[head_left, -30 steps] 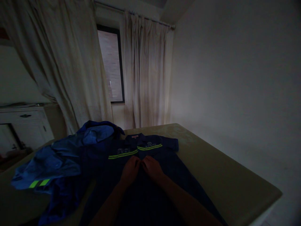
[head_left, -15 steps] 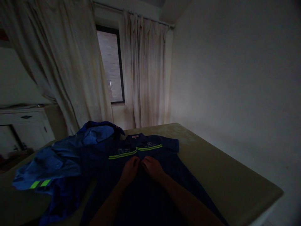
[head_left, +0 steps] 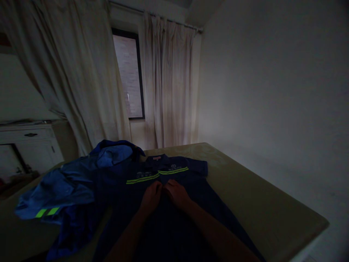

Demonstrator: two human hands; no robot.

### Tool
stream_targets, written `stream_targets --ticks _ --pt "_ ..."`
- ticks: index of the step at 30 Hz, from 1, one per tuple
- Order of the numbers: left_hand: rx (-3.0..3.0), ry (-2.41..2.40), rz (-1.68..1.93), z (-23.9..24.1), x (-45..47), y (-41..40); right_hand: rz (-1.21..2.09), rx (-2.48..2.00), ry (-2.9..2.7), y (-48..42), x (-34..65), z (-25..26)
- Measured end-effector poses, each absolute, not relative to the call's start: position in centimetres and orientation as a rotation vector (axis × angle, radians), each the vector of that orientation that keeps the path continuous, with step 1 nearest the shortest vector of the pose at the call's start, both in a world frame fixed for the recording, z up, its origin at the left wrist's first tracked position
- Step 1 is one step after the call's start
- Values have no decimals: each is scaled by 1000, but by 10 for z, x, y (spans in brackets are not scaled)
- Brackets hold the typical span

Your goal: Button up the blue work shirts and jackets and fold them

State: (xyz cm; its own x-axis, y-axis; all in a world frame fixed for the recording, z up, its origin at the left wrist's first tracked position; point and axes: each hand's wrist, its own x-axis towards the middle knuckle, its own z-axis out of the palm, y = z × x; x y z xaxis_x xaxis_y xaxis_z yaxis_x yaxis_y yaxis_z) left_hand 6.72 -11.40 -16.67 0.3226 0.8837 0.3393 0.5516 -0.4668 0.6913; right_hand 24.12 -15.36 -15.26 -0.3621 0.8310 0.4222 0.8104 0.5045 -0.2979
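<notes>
A dark navy work shirt (head_left: 174, 218) with yellow reflective chest stripes lies flat, collar away from me, on a pale table (head_left: 259, 207). My left hand (head_left: 151, 196) and my right hand (head_left: 177, 193) meet at the shirt's front centre just below the stripes. Both have their fingers curled and pinched on the shirt's front edges. The room is dim and the fingertips are hard to make out.
A heap of lighter blue work clothes (head_left: 71, 182) with a reflective strip lies on the table's left side. Cream curtains (head_left: 169, 83) and a dark window (head_left: 128, 72) stand behind. A white cabinet (head_left: 29, 142) is at the left, a bare wall on the right.
</notes>
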Motion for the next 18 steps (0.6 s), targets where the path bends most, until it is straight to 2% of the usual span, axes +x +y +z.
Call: stream_targets --ticks 18 --pt "2108 1236 1019 -167 63 -110 52 -1310 -2298 -154 243 -149"
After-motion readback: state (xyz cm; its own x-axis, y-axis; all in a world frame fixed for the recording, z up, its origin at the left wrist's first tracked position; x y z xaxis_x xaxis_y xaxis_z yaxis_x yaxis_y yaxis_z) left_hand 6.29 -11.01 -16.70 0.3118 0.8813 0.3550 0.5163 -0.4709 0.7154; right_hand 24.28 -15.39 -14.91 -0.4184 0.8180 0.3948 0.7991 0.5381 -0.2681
